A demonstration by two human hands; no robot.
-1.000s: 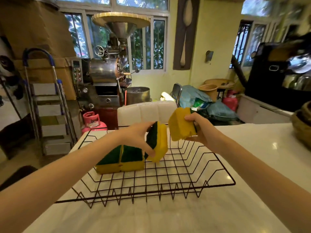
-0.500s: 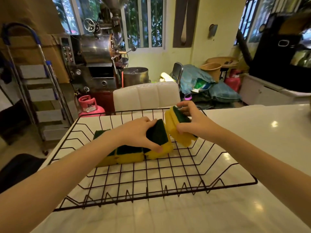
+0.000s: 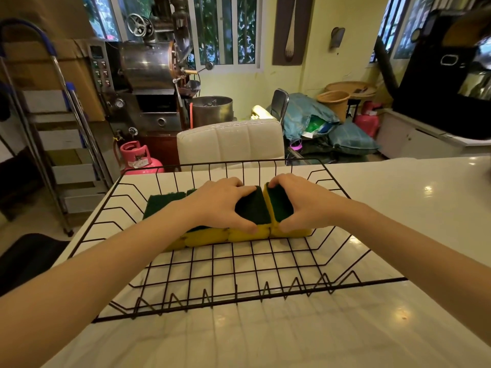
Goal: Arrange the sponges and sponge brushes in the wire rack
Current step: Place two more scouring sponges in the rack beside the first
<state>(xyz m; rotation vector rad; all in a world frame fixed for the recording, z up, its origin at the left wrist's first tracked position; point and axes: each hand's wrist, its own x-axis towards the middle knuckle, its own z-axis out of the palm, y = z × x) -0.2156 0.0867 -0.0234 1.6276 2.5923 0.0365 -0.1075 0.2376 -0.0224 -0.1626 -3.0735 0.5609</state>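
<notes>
A black wire rack [image 3: 265, 296] lies on the white counter. Inside it, a row of yellow sponges with dark green scouring tops runs left to right across the middle. My left hand [image 3: 220, 203] grips a sponge [image 3: 252, 212], pressing it down flat in the row. Just to its right, my right hand [image 3: 305, 200] holds another sponge [image 3: 280, 205], set against the first one. Two more sponges [image 3: 163, 201] lie to the left, partly hidden under my left forearm. No sponge brush is visible.
The white glossy counter [image 3: 398, 208] extends right and toward me. Beyond the rack's far edge stand a white chair back [image 3: 231, 142], a pink gas cylinder [image 3: 138, 158], a metal roasting machine [image 3: 148, 75] and a stepladder [image 3: 53, 128] at left.
Both hands came down from above the rack. The two held sponges now lie flat, green side up, side by side at the right end of the row.
</notes>
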